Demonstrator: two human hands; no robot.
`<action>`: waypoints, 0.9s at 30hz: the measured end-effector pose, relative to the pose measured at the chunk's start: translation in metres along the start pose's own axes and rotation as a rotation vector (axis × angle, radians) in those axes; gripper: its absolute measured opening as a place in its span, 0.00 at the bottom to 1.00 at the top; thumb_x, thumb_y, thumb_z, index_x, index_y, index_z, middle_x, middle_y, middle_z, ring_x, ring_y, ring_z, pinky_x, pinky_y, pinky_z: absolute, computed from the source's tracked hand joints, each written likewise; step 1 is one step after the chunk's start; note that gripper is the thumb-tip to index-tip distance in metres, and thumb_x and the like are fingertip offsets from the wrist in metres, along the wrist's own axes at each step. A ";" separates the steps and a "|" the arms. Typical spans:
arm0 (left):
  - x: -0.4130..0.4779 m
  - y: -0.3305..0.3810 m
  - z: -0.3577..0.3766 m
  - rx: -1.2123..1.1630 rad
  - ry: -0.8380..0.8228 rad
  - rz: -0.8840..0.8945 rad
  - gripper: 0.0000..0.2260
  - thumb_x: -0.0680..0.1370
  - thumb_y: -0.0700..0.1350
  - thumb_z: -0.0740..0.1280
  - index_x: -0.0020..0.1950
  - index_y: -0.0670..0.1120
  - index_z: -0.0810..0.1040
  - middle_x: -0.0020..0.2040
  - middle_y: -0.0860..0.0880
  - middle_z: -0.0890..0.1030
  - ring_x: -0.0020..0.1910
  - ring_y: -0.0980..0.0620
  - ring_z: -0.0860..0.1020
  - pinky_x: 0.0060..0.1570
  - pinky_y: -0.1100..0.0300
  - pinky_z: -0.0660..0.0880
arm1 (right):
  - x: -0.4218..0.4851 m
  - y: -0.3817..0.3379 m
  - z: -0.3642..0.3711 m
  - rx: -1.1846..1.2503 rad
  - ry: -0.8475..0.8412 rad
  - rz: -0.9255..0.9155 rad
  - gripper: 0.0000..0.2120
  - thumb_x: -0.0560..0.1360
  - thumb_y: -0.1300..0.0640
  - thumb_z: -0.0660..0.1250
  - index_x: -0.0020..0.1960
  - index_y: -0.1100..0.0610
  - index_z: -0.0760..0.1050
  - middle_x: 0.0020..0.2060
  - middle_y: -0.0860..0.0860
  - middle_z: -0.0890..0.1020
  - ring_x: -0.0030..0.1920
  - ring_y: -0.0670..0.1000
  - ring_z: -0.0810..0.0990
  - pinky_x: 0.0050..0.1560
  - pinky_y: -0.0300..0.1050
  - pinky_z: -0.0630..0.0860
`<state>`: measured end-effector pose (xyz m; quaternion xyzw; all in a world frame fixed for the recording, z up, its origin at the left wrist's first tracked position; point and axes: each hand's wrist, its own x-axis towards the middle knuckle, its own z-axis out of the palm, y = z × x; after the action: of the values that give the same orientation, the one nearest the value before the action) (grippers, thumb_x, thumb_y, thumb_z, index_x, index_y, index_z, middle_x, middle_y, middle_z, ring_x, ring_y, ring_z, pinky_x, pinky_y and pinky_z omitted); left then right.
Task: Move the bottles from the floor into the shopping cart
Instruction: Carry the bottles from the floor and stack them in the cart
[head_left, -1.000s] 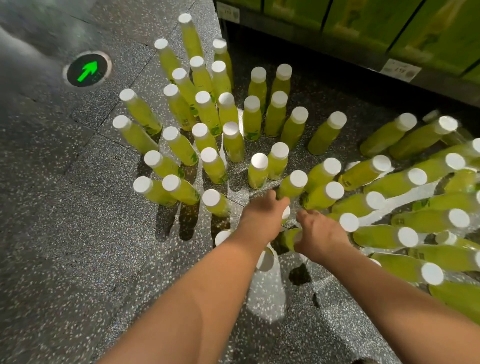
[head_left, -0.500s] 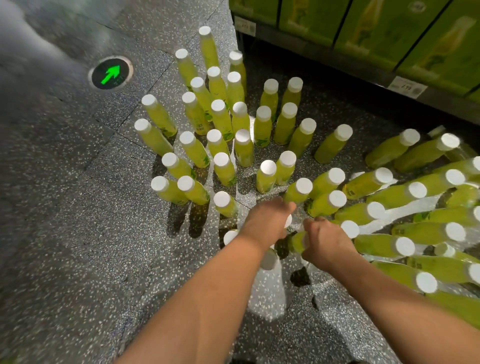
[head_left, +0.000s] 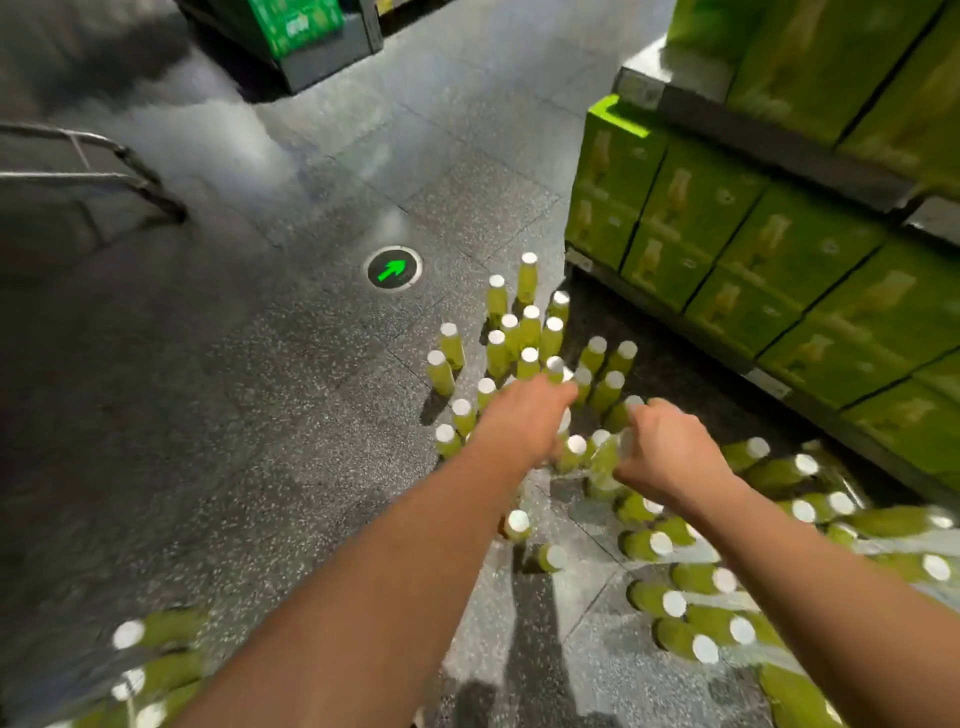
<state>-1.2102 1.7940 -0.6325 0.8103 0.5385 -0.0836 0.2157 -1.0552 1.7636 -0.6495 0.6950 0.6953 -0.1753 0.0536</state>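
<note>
Several yellow-green bottles with white caps (head_left: 529, 322) stand in a cluster on the dark speckled floor. More bottles (head_left: 670, 603) lean or lie at the right. My left hand (head_left: 519, 421) is over the cluster with its fingers curled round a bottle whose white cap (head_left: 564, 420) shows beneath them. My right hand (head_left: 667, 449) grips a blurred bottle (head_left: 604, 462) by its upper part. The shopping cart's metal frame (head_left: 104, 179) shows at the far left. It is well away from both hands.
Shelving stacked with green cartons (head_left: 737, 244) runs along the right, close behind the bottles. A round floor light with a green arrow (head_left: 392, 270) lies beyond the cluster. More blurred bottles (head_left: 156, 654) sit at the bottom left. A green display stand (head_left: 306, 36) is far back.
The view has lifted and swung, bringing the cart frame and the shelves into sight. Both hands have risen from the floor cluster, still gripping their bottles.
</note>
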 end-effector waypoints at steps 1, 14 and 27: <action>-0.014 0.000 -0.022 -0.011 0.035 -0.020 0.16 0.75 0.43 0.70 0.60 0.45 0.70 0.54 0.43 0.73 0.55 0.41 0.75 0.47 0.51 0.72 | -0.004 -0.010 -0.023 -0.001 0.015 -0.015 0.05 0.73 0.56 0.62 0.43 0.57 0.68 0.42 0.54 0.70 0.49 0.60 0.78 0.42 0.45 0.69; -0.176 -0.047 -0.233 -0.165 0.344 -0.338 0.18 0.70 0.45 0.72 0.58 0.44 0.75 0.55 0.42 0.78 0.54 0.41 0.77 0.44 0.57 0.70 | -0.047 -0.182 -0.236 -0.022 0.190 -0.331 0.12 0.69 0.56 0.67 0.51 0.60 0.75 0.49 0.58 0.76 0.51 0.61 0.77 0.46 0.46 0.72; -0.301 -0.216 -0.353 -0.148 0.458 -0.448 0.18 0.74 0.46 0.69 0.63 0.47 0.74 0.58 0.42 0.75 0.56 0.41 0.75 0.43 0.59 0.67 | -0.046 -0.417 -0.318 0.055 0.231 -0.494 0.16 0.67 0.57 0.70 0.54 0.60 0.77 0.51 0.60 0.80 0.51 0.61 0.78 0.46 0.46 0.75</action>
<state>-1.5624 1.7677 -0.2629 0.6515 0.7426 0.0949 0.1233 -1.4110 1.8328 -0.2680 0.5207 0.8403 -0.1216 -0.0895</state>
